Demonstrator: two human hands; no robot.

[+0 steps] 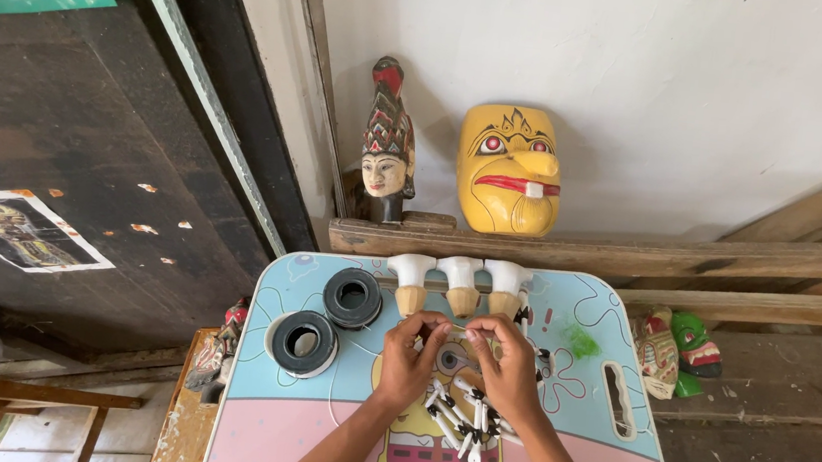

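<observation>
My left hand [408,361] and my right hand [508,366] meet over the middle of a small cartoon-printed table [290,440]. Their fingertips pinch a small object [456,334] between them; it is too small to tell what it is. A thin white thread runs from my left hand down across the table. Below my hands lies a pile of small white and black pieces [463,422]. Just beyond my fingers stand three white-capped tan pieces [459,284] in a row.
Two black spools [352,297] [303,341] sit on the table's left. A yellow carved mask [510,170] and a painted wooden head [388,143] rest on a wooden beam [680,257] against the wall. Smaller masks [676,349] lie to the right. A dark door stands at left.
</observation>
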